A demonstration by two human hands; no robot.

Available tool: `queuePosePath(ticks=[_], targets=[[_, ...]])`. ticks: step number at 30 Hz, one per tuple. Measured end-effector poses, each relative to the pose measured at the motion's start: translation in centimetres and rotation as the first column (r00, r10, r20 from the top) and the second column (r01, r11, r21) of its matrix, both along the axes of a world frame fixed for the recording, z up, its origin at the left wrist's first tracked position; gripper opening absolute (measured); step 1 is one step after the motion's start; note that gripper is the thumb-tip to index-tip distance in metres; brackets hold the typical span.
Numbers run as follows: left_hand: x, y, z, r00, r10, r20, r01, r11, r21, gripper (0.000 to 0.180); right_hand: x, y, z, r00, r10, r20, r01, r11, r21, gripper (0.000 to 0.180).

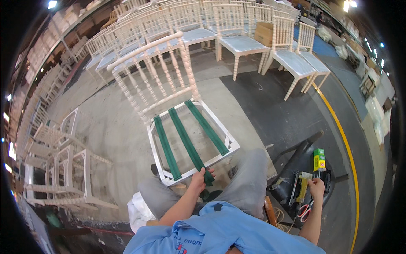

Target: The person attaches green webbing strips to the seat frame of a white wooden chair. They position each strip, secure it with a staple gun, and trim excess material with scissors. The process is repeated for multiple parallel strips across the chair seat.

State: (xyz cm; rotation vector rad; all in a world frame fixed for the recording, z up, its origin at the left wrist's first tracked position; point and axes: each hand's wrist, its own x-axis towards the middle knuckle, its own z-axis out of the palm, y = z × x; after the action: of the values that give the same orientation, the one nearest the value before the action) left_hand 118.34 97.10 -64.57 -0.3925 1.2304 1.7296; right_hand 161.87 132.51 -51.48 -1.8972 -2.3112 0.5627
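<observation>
A white wooden chair frame (153, 146) with a spindle back stands in front of my knees, its seat open. Three green webbing straps (164, 146) run from back to front across the seat. My left hand (198, 180) is closed on the middle green webbing strap (186, 142) at the front rail, where its loose end hangs down. Off to the right, my right hand (316, 188) has its fingers closed over a dark tool stand, beside a yellow object (302, 189). What those fingers hold is too small to make out. Red-handled scissors (303, 212) lie below that hand.
A green and yellow box (319, 160) sits on the dark stand (281, 190). Rows of white chairs (241, 42) fill the far side. More chair frames (86, 178) lie stacked at left. A yellow floor line (344, 144) runs along the right.
</observation>
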Motion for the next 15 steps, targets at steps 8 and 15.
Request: queuePosePath(ticks=[8, 15], targets=[[1.0, -0.6, -1.2, 0.995, -0.101, -0.001, 0.101, 0.986, 0.131, 0.047, -18.5, -5.5, 2.9, 0.643, 0.214, -0.736, -0.43, 0.896, -0.115, 0.024], [5.2, -1.8, -2.7, 0.917, -0.362, 0.167, 0.358, 0.932, 0.057, 0.044, -39.9, -17.0, -5.4, 0.521, 0.844, -0.129, -0.614, 0.266, -0.743, 0.035]])
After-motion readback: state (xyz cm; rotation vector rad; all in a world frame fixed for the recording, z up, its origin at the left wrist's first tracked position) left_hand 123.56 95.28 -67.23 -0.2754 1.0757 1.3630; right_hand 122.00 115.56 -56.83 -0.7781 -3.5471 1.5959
